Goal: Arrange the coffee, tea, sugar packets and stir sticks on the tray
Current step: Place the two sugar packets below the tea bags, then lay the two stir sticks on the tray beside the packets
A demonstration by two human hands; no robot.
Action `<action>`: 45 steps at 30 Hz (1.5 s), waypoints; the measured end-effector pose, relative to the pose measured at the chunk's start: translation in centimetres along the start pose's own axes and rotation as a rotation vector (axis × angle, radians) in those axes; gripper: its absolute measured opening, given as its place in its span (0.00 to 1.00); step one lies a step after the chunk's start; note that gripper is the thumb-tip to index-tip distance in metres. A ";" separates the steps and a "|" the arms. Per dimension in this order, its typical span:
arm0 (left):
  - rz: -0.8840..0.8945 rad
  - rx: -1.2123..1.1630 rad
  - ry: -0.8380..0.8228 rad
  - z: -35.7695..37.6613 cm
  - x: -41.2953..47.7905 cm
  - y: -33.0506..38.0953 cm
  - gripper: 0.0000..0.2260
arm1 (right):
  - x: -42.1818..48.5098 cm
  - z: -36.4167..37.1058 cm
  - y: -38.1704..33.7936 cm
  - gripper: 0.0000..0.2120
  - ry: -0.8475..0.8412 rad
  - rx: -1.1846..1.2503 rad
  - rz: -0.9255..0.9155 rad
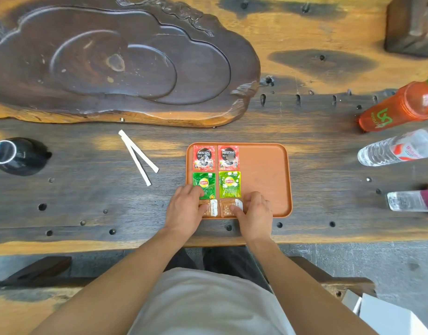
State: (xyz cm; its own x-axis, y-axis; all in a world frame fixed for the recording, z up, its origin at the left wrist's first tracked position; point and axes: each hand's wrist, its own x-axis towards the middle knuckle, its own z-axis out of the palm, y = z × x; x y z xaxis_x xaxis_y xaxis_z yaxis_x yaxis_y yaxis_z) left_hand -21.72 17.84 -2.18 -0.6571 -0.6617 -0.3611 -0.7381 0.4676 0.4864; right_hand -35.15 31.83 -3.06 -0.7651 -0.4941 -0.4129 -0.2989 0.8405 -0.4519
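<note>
An orange-brown tray (pixel 263 172) lies on the wooden table in front of me. Two red coffee packets (pixel 203 157) (pixel 228 157) sit side by side along its far left. Below them lie a dark green tea packet (pixel 205 183) and a light green tea packet (pixel 230 184). Two brown sugar packets (pixel 211 208) (pixel 227 207) lie at the tray's near edge. My left hand (pixel 186 209) rests its fingers on the left sugar packet and the dark green packet's corner. My right hand (pixel 254 211) presses fingertips on the right sugar packet. Two white stir sticks (pixel 138 155) lie crossed on the table, left of the tray.
A large carved dark wooden tea board (pixel 116 64) fills the far left. A black cup (pixel 12 154) stands at the left edge. An orange bottle (pixel 399 107) and two clear water bottles (pixel 399 147) (pixel 411 200) lie at the right. The tray's right half is bare.
</note>
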 end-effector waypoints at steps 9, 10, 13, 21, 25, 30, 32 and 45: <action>-0.070 -0.066 -0.003 -0.5 -0.2 -0.8 0.16 | -0.1 -0.6 -0.3 0.17 0.000 0.044 -0.005; -0.082 -0.083 -0.003 -0.7 -0.2 -1.0 0.16 | -0.1 -0.7 -0.6 0.17 0.011 0.045 -0.014; -0.149 -0.147 0.043 -1.8 0.0 -2.4 0.15 | 0.0 -0.5 -2.3 0.15 0.052 0.041 -0.083; -0.471 -0.193 0.309 -6.8 3.3 -9.9 0.12 | 2.3 2.6 -11.1 0.06 0.016 0.018 -0.319; -0.493 -0.096 0.233 -8.1 5.0 -11.6 0.13 | 3.5 5.6 -15.9 0.06 -0.058 -0.075 -0.363; -0.420 -0.106 0.206 -8.2 5.2 -13.6 0.09 | 4.4 9.2 -20.8 0.10 -0.144 -0.204 -0.371; -0.407 -0.125 0.217 -8.4 4.9 -14.7 0.08 | 4.5 10.4 -22.1 0.13 -0.155 -0.247 -0.365; -0.606 -0.382 0.276 -10.3 3.9 -17.2 0.04 | 3.6 13.2 -23.9 0.12 -0.140 -0.051 -0.124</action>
State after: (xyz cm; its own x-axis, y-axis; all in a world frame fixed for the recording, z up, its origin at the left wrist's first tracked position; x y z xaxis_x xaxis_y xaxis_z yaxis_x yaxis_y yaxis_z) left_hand -10.01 1.12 -3.77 -0.0555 -0.8837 -0.4647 -0.8199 -0.2252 0.5263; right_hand -23.21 7.07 -4.22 -0.6348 -0.6179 -0.4639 -0.4177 0.7796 -0.4667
